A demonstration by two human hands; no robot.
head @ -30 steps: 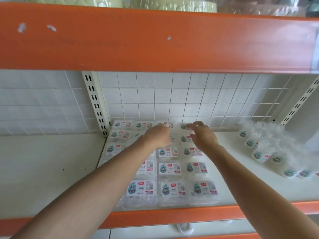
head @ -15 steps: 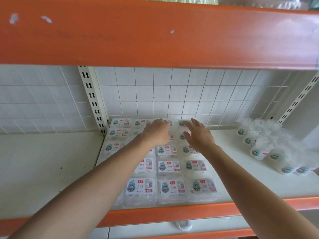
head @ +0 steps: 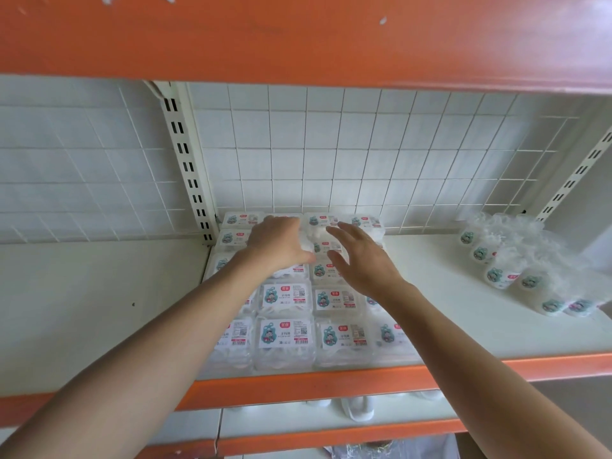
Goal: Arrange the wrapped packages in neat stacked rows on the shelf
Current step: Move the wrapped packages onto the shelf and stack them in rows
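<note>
While the left hand (head: 280, 243) grips a rear package (head: 306, 240) on the shelf (head: 430, 293), the right hand (head: 362, 260) hovers spread-fingered.

Both arms outstretched — left grip (head: 280, 243) knuckles-up, right grip (head: 361, 258) splayed.

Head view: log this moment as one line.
left hand: on rear wrapped packages, grip unclear | right hand: open over them | loose pile: right end of shelf

Pkgs (head: 286, 336) on shelf (head: 463, 326), L end beside upright (head: 185, 160); bagged cups (head: 516, 260) well apart at R.
</note>
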